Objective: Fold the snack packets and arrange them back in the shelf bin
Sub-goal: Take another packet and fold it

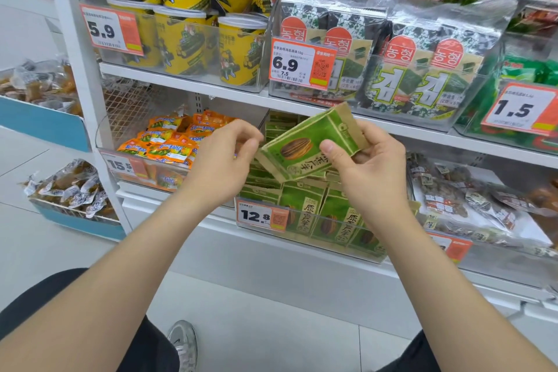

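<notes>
Holding green sunflower-seed packet tilted, just above clear shelf bin with price tag reading "12.8". Right hand pinching packet's right end, thumb on front, fingers behind. Left hand curled at left corner; grip not resolvable. Matching packets upright in bin. Upper-shelf tags: "5.9", "6.9", "1.5".

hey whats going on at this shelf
A person holds one green seed packet up with both hands. The right hand grips its right side, thumb on the front; the left hand pinches its left corner. It is above the clear bin tagged 12.8, where more matching packets stand.
</notes>
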The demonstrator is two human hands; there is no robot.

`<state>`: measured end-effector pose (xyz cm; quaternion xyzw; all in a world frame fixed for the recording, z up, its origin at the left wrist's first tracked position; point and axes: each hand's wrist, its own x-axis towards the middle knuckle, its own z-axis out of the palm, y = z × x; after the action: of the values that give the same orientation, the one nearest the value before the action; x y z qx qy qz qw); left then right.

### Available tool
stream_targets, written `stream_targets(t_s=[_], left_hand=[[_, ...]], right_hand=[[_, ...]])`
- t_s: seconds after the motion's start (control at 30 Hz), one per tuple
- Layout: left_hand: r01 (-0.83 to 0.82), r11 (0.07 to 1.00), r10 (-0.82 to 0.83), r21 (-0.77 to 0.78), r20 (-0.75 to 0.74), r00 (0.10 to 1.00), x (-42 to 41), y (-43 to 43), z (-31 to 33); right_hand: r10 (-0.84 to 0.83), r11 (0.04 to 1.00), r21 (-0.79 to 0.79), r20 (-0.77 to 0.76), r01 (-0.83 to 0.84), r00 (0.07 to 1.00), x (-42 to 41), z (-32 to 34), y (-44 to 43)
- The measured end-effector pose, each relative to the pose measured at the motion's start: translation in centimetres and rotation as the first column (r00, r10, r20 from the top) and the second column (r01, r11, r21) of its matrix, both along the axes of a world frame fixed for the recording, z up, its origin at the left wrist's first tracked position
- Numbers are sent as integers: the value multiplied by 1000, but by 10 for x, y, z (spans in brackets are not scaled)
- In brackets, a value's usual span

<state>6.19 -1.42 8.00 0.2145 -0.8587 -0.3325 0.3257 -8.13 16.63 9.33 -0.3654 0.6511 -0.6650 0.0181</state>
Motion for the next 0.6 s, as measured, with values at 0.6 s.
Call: stream_targets(t_s=[0.6], left_hand=[[86, 995, -25, -52, 698, 715, -2, -34, -2]], right_hand=[[44, 987, 161, -409, 25, 911, -2, -15, -37]])
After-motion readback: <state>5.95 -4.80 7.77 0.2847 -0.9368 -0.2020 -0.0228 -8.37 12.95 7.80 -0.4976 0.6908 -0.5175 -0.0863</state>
